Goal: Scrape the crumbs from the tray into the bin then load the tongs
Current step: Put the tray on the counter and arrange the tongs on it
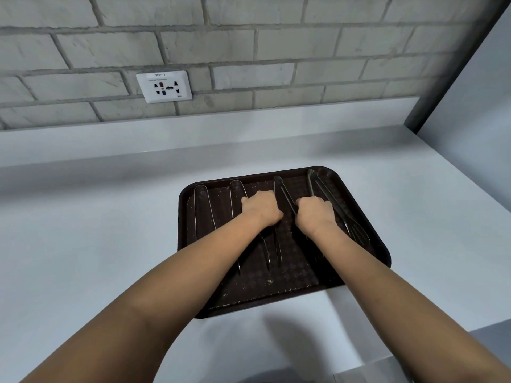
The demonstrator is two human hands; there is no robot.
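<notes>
A dark brown tray lies on the white counter, speckled with pale crumbs near its front edge. Four metal tongs lie side by side on it, hinges toward the wall. The leftmost tongs lie untouched. My left hand is closed over the second tongs, whose tips show below my wrist. My right hand is curled down between the third tongs and the rightmost tongs; which pair it grips is hidden by the fingers. No bin is clearly in view.
The counter runs left and back to a grey brick wall with a white socket plate. A dark post and a pale panel close off the right side. The counter's front edge drops away at bottom right.
</notes>
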